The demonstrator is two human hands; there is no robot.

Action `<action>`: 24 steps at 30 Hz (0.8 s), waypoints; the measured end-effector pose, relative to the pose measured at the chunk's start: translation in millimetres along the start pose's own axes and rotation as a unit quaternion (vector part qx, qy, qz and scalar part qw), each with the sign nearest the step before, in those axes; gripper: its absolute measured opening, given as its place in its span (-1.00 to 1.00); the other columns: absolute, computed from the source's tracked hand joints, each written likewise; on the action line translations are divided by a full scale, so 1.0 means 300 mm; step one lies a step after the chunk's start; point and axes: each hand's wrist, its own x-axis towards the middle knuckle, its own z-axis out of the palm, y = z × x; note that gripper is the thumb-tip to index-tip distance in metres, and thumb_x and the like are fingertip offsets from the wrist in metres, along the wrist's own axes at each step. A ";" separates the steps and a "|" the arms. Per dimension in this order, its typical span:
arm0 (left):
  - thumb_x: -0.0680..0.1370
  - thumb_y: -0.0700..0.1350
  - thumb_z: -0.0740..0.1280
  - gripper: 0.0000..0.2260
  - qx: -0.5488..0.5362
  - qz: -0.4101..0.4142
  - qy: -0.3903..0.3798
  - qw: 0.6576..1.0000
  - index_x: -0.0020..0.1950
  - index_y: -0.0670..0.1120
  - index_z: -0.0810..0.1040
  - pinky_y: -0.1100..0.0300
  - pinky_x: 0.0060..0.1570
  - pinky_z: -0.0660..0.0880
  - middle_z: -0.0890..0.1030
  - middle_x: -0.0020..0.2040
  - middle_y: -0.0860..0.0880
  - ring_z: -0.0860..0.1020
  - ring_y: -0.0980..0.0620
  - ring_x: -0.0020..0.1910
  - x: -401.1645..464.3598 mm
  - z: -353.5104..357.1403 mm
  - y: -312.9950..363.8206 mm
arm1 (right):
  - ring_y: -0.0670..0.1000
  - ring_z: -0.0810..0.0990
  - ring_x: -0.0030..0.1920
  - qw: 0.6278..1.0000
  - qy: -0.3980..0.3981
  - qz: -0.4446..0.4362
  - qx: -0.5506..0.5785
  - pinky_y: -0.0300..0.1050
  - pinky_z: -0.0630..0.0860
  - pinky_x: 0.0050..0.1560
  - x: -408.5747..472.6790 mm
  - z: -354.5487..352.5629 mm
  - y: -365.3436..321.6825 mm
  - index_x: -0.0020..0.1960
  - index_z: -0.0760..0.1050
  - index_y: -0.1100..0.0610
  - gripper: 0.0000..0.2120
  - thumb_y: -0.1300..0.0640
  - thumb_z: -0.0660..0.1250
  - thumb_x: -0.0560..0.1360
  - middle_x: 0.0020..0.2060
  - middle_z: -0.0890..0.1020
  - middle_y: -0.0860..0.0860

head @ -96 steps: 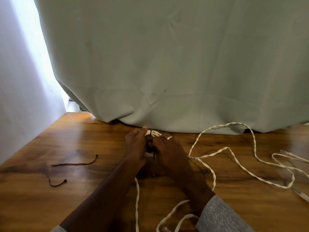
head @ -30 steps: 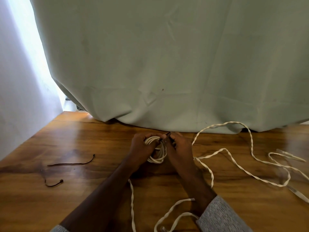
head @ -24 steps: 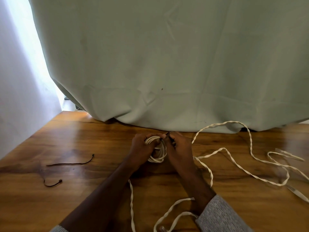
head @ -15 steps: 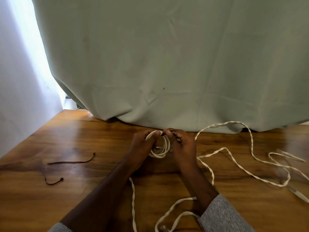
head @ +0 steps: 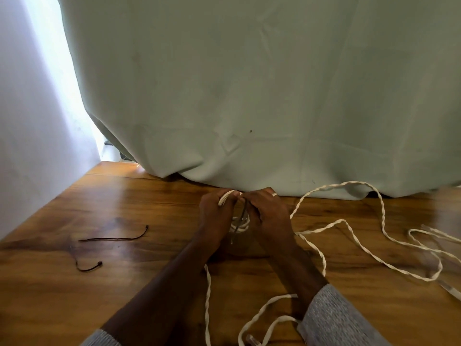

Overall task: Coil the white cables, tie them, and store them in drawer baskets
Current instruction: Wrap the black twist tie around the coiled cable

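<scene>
Your two hands are close together at the far side of the wooden table, right by the bottom edge of the pale green curtain. Your left hand has its fingers curled around the top of the coiled white cable — you can see a white loop poking out between the fingers. Your right hand, with a ring on one finger, is curled at the other side of the coil and pinches a thin dark tie that hangs down across the loops. The coil sits between your hands, mostly hidden by them. The loose white cable runs off to the right in big wavy bends on the table, and more of it lies near you, under your right sleeve. Two more dark ties lie well off to the left — a long one and a short curved one.
</scene>
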 end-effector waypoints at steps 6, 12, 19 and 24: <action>0.58 -0.20 0.36 -0.77 -0.015 -0.019 -0.004 1.000 -0.25 -0.01 0.69 -0.03 -0.28 0.59 0.68 -0.31 0.01 0.65 0.01 -0.32 -0.006 -0.002 0.005 | -0.03 0.58 -0.07 1.000 -0.008 -0.021 -0.018 -0.29 0.45 0.01 0.000 0.001 0.004 0.07 0.68 0.20 -0.80 0.24 0.29 0.56 -0.09 0.71 0.05; 0.53 -0.11 0.39 -0.87 0.042 0.094 -0.033 0.994 -0.07 -0.10 0.73 0.18 -0.16 0.56 0.72 -0.19 0.04 0.67 0.14 -0.19 0.005 -0.013 0.024 | -0.11 0.67 -0.17 0.927 0.069 0.281 0.239 -0.22 0.59 -0.12 0.027 -0.038 -0.055 -0.08 0.68 0.11 -0.84 0.24 0.35 0.60 -0.23 0.71 -0.07; 0.58 -0.16 0.38 -0.88 0.024 0.091 -0.107 0.990 -0.12 -0.06 0.69 0.19 -0.25 0.53 0.70 -0.24 0.06 0.65 0.13 -0.26 -0.025 -0.025 0.054 | -0.03 0.53 -0.32 0.835 0.060 0.388 0.386 -0.16 0.53 -0.24 0.016 -0.073 -0.038 -0.07 0.68 0.24 -0.86 0.25 0.35 0.59 -0.33 0.63 0.08; 0.58 -0.20 0.36 -0.83 -0.004 0.019 -0.099 0.995 -0.14 -0.05 0.71 0.12 -0.23 0.58 0.72 -0.25 0.01 0.68 0.04 -0.25 -0.057 -0.074 0.087 | 0.02 0.60 -0.32 0.870 0.039 0.344 0.352 -0.12 0.61 -0.26 0.011 -0.074 -0.076 -0.08 0.67 0.27 -0.95 0.28 0.43 0.52 -0.33 0.66 0.12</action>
